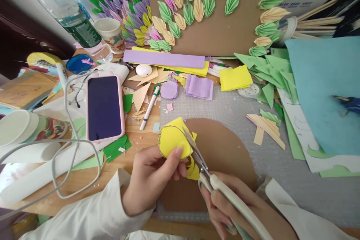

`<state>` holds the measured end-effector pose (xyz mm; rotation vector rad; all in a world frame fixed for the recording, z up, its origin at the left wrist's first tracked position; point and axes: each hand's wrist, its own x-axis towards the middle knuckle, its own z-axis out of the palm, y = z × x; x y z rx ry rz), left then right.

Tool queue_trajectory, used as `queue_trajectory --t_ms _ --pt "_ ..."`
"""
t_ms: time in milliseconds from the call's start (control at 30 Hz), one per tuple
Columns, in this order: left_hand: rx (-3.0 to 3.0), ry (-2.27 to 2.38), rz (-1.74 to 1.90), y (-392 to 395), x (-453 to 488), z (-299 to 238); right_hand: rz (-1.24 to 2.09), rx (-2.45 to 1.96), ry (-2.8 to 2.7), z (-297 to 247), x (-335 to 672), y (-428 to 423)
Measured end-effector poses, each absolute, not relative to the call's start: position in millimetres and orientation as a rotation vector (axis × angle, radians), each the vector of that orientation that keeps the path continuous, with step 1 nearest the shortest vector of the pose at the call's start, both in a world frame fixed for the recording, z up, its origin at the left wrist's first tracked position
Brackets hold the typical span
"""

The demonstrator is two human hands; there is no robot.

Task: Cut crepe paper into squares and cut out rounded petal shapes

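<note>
My left hand pinches a stack of yellow paper marked with a pencilled circle, thumb on top. My right hand grips white-handled scissors; their blades are part open and bite into the right edge of the yellow paper. A yellow offcut curls down beside the blades. Both hands are above a brown cardboard piece lying on a grey cutting mat.
A pink-cased phone lies left of my hands, with a white cable, a pen and paper cups. Purple and yellow paper squares, green scraps, a blue sheet, a water bottle and a cardboard board with folded paper leaves sit behind.
</note>
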<state>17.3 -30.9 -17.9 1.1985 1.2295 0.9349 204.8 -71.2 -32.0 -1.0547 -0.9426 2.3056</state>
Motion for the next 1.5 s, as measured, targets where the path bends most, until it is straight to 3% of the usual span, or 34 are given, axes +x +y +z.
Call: queue_trajectory --t_ms 1500 --pt "0.917 0.815 0.738 -30 5 -26 2.329 -1.012 -1.102 -25 212 -64"
